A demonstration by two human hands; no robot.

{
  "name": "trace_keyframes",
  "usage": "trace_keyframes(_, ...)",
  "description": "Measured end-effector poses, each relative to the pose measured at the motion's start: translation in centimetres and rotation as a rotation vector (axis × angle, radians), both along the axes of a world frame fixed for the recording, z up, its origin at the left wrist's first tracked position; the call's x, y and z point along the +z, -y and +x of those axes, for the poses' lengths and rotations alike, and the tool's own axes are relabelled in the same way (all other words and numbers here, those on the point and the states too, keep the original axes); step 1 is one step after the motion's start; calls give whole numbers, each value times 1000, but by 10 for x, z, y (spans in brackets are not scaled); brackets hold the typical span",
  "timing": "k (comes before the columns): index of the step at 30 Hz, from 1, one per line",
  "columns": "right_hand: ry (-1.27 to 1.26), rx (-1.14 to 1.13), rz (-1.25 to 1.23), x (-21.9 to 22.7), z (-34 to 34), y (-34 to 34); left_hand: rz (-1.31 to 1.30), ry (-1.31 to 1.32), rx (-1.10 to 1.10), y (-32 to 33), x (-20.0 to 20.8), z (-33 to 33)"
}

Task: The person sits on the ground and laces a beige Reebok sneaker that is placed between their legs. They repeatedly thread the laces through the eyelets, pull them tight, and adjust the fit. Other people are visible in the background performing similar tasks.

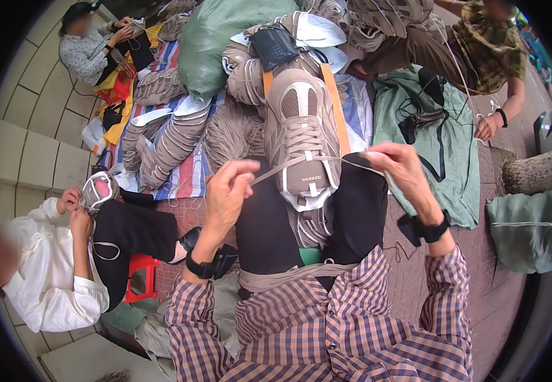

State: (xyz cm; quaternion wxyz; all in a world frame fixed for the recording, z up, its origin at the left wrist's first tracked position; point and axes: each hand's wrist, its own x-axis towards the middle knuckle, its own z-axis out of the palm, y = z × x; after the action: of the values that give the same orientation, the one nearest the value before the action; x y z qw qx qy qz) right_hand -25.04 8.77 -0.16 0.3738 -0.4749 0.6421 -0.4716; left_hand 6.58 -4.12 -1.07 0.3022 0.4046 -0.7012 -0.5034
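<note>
A grey-brown shoe upper (292,140) with white trim rests over my lap, toe pointing away, tongue towards me. Its laces are threaded in crossing rows down the front. One shoelace (274,170) runs taut across the tongue, out to both sides. At its left end my left hand (230,191) pinches it between thumb and fingers. On the other side my right hand (403,170) grips the opposite end, fingertips closed. Both hands are apart from the shoe upper. Beneath the tongue, part of another upper (311,229) shows between my knees.
Stacked shoe uppers (171,140) and a bundle of laces (232,130) lie ahead-left on a striped sheet. A black pouch (272,46) sits beyond the toe, between wooden strips (334,105). Green sacks (215,48) stand around. Co-workers sit left, far left and far right; a red stool (141,277) is at left.
</note>
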Motion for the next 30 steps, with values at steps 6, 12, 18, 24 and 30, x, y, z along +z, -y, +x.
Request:
trace_keyframes(6,-260,150,105,4,26,40,-99,25,42,2,-4,-38)
trace_keyframes(12,-920,286,-252,7,33,44,-404,197,10,-2,9,-46)
trace_keyframes(18,-1093,302,-351,8,41,53,-909,432,-226,4,32,-52)
trace_keyframes(24,-423,-19,-203,-22,43,39,-649,340,-273,13,20,-53)
trace_keyframes(30,-648,-130,-255,-25,82,9,-612,283,74,-32,5,-55)
